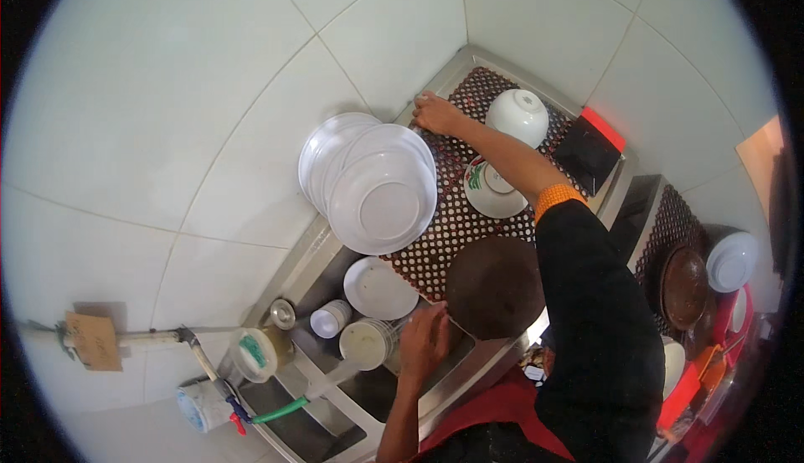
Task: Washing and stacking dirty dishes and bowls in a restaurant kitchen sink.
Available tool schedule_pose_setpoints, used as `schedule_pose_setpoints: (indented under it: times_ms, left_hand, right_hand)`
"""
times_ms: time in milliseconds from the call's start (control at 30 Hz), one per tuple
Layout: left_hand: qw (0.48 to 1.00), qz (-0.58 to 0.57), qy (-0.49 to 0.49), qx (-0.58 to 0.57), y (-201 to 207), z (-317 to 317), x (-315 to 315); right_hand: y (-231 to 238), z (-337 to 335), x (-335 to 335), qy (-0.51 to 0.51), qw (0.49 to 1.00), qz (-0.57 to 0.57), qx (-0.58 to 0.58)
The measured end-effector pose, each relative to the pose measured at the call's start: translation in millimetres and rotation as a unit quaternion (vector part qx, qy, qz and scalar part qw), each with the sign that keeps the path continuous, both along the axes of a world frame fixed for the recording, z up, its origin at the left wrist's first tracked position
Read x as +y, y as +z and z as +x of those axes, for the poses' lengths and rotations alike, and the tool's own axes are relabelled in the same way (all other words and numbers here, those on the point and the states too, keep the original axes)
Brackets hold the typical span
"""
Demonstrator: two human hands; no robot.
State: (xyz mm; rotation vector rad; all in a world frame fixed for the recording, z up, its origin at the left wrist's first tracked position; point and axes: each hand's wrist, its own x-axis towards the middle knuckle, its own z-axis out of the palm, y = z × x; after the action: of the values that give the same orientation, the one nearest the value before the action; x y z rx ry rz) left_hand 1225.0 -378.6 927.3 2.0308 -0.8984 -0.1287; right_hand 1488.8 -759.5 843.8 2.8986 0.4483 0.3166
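Note:
My right hand [437, 115] reaches over the perforated brown mat [456, 244] to its far left edge, by the wall. Its fingers are curled closed at the mat's edge; what they hold, if anything, is hidden. My left hand [423, 342] is near the mat's front corner, beside a dark brown round plate [496, 287], with its fingers bent and partly hidden. Left of the mat leans a stack of white plates and bowls [383, 195]. An upturned white bowl [517, 118] and a tilted patterned bowl [494, 188] rest on the mat.
Below the stack is a metal sink [343, 413] with a white plate [379, 287] and cups [331, 319]. A tap with green hose [280, 410] stands at left, near a plastic tub [254, 354]. A black and red flat object [590, 151] lies at the back right; more dishes [733, 260] stand far right.

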Motion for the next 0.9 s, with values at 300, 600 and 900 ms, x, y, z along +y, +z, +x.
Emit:
schedule_pose_setpoints:
  times_ms: [300,600,900]
  left_hand:
    - [0.997,0.023,0.059,0.034,-23.5,-34.8,51.6]
    - [0.996,-0.018,0.022,0.085,-26.6,-49.6,43.3]
    - [0.987,-0.090,-0.119,0.054,-8.9,-46.4,7.4]
  right_hand:
    - [81.5,-43.1,-85.5,-0.148,0.979,-0.093,-0.102]
    - [194.3,-338.1,-102.8,-0.454,0.823,0.326,-0.103]
    - [190.9,-521.6,59.5,-0.494,0.668,0.491,-0.264]
